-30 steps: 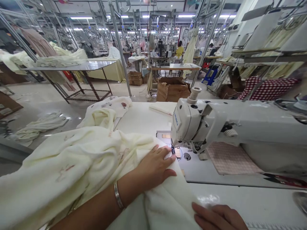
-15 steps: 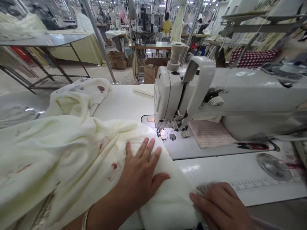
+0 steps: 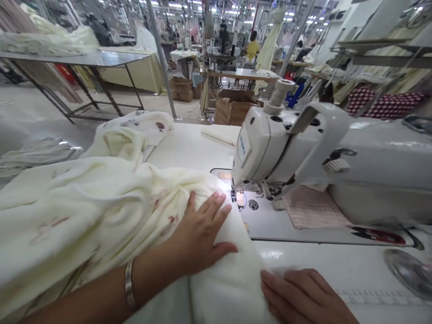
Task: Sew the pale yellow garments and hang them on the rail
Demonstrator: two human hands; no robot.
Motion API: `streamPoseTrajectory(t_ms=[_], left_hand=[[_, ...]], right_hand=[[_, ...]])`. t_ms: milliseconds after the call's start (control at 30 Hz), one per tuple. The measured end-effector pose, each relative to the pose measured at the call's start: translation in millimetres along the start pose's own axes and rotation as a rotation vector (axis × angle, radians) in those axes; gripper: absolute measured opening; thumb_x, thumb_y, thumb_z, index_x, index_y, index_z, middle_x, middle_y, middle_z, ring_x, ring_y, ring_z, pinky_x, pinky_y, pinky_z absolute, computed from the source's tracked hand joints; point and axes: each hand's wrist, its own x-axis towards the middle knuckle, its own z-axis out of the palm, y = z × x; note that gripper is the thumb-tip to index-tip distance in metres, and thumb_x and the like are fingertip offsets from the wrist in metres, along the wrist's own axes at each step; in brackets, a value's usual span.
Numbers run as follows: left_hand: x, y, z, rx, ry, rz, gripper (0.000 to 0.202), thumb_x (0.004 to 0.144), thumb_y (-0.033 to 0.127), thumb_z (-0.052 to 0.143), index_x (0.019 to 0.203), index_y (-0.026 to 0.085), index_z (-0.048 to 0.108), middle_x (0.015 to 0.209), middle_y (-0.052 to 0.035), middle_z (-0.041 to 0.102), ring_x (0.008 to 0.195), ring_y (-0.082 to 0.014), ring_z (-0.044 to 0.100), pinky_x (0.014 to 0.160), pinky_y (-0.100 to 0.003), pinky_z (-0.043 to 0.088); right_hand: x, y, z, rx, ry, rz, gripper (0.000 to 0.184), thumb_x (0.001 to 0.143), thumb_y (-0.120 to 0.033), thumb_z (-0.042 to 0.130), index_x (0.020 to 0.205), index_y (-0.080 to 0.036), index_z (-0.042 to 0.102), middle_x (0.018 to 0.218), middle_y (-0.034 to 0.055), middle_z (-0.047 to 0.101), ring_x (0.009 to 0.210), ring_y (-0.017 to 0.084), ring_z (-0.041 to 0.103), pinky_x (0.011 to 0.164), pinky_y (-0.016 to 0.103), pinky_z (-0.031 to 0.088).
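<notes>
A cream fleecy fabric (image 3: pixel 111 198) with small reddish printed motifs lies bunched across the left of the machine table. My left hand (image 3: pixel 202 240) rests flat on it, fingers spread, just left of the presser foot (image 3: pixel 233 195). The fabric's straight edge runs from beside that foot down toward me. Lower right, my right hand (image 3: pixel 303 294) pinches this edge between thumb and fingers; part of the grip is hidden. Over the cloth's far right corner stands the white sewing machine (image 3: pixel 259 144), its lamp lighting the needle area.
Pink checked cloth (image 3: pixel 313 207) lies under the machine arm, beside red-handled snips (image 3: pixel 378 235). A clear round disc (image 3: pixel 410 272) and a printed ruler strip (image 3: pixel 378 298) are at the right. Beyond are a cardboard box (image 3: pixel 232 108), a metal-framed table (image 3: pixel 81 58) and a person in yellow (image 3: pixel 252 47).
The head view has turned a little left, so the machine and background sit farther right. My right hand has shifted slightly left, still at the fabric edge. My left hand stays flat.
</notes>
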Motion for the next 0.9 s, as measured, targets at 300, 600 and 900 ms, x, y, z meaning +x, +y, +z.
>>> streamPoseTrajectory(t_ms=[300, 600, 900], left_hand=[[60, -76, -25.1, 0.018, 0.022, 0.275, 0.061, 0.084, 0.060, 0.045, 0.127, 0.018, 0.042, 0.140, -0.0146, 0.038, 0.133, -0.0245, 0.028, 0.109, -0.047, 0.002], [115, -121, -31.2, 0.164, -0.007, 0.317, 0.061, 0.086, 0.057, 0.044, 0.132, 0.017, 0.040, 0.144, -0.0132, 0.033, 0.133, -0.0249, 0.026, 0.108, -0.047, 0.008], [67, -70, -17.6, 0.251, 0.068, -0.142, 0.065, 0.091, 0.054, 0.032, 0.137, 0.009, 0.032, 0.145, -0.0226, 0.023, 0.134, -0.0381, 0.020, 0.096, -0.069, 0.019]], right_hand=[[64, 18, 35, 0.050, 0.137, 0.059, 0.023, 0.091, -0.013, 0.042, 0.096, -0.016, 0.064, 0.096, 0.0047, 0.068, 0.069, 0.016, 0.054, 0.060, 0.032, 0.036], [91, 48, 58, -0.025, 0.128, 0.144, 0.024, 0.089, -0.016, 0.041, 0.103, -0.016, 0.061, 0.092, 0.0095, 0.064, 0.082, 0.022, 0.054, 0.070, 0.035, 0.041], [80, 41, 30, 0.191, 0.118, 0.182, 0.015, 0.091, -0.025, 0.043, 0.088, -0.021, 0.057, 0.082, 0.0036, 0.060, 0.075, 0.016, 0.057, 0.066, 0.028, 0.046]])
